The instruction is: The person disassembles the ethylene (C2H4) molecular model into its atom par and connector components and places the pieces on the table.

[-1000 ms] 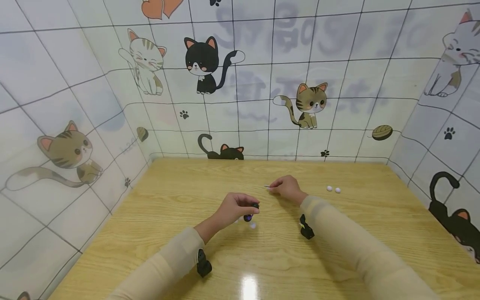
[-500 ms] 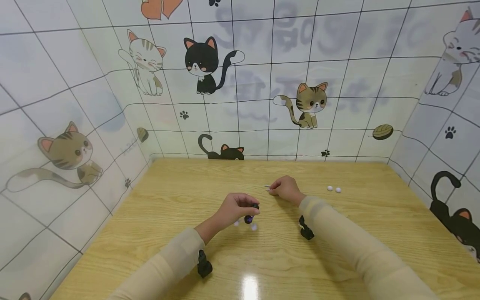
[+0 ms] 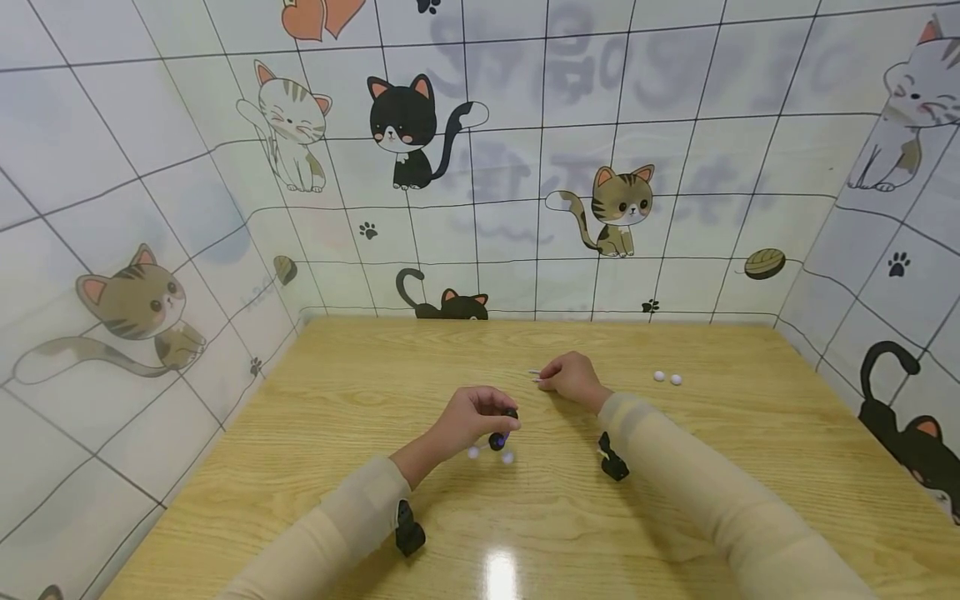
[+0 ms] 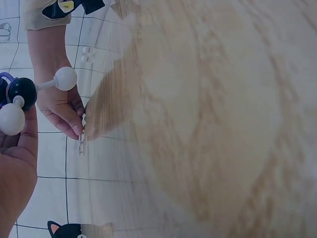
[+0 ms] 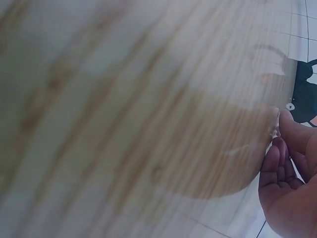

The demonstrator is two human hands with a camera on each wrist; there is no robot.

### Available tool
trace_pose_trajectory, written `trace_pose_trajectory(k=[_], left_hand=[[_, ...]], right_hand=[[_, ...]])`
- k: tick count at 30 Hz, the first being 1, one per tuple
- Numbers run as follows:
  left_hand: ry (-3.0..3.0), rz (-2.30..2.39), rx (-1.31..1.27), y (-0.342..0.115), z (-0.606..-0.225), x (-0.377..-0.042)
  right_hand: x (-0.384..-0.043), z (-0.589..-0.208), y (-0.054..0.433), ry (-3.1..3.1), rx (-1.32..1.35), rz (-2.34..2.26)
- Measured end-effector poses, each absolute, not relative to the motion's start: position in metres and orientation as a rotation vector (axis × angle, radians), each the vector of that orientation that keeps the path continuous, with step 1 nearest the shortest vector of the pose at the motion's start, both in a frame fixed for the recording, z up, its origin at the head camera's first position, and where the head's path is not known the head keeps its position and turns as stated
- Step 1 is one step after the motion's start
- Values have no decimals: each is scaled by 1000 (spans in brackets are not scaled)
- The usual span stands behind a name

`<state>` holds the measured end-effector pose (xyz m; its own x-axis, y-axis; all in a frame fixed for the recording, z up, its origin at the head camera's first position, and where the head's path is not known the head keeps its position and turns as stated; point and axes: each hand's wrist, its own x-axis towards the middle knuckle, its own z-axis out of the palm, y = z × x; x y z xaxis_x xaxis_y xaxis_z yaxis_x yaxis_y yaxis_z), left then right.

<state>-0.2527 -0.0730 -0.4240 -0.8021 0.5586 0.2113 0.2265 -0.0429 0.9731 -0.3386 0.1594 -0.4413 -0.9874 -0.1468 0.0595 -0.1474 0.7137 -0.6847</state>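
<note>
My left hand [image 3: 467, 423] holds a ball-and-stick molecular model by the thumb and fingers, above the table. Its black balls [image 3: 497, 442] are joined by curved purple links [image 4: 7, 76]. White balls [image 4: 66, 78] stick out from one black ball on short white sticks [image 4: 45, 85]. Part of the model is outside the left wrist view. Farther back, my right hand [image 3: 573, 379] is low at the table, its thumb and fingertips pinching one of the small white connector sticks [image 4: 81, 146]. Another connector stick [image 3: 534, 372] lies just beside those fingertips.
Two loose white balls [image 3: 659, 377] lie to the right of my right hand on the wood-grain table [image 3: 360, 375]. Walls printed with cartoon cats [image 3: 525, 283] enclose the back and both sides. A black wrist camera [image 3: 612, 458] hangs from each sleeve.
The model in my left hand has tipped slightly, so its white balls sit lower and the left one shows more fully. My right hand has barely moved at the connector sticks.
</note>
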Motion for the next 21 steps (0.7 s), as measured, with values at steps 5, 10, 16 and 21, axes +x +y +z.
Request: trace_pose_trajectory(k=[5,10,16,21], left_hand=[[2008,1907,793,-73,-425,-252],[2044,1854,727,-72,-425,-252],[2031,1840,700,-71,-427,-252],[2008,1828,690,-71,-427,-252]], right_hand=[[-335,-438,159,-2902,248,1181],[-335,-438,161,-2909,242,1193],[-335,-439,162,-2903,250,1209],[-335,-440,163,-2890,276,1225]])
